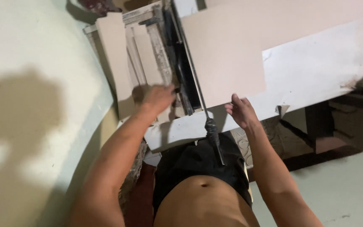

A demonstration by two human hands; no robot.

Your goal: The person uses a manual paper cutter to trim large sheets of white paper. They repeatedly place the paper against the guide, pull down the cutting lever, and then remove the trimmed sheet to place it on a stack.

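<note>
Your left hand (158, 98) rests, blurred, on narrow tile strips (148, 54) stacked left of centre; whether it grips one, you cannot tell. Your right hand (241, 112) sits open at the near edge of the large beige tile (225, 54) lying on the white counter (316, 67). Between both hands runs the tile cutter (181, 67), its black-gripped handle (214, 138) pointing toward your waist.

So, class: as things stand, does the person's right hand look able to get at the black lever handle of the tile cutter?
Probably yes. The right hand rests on the tile's near edge, and the black handle lies just beside it with nothing between.
</note>
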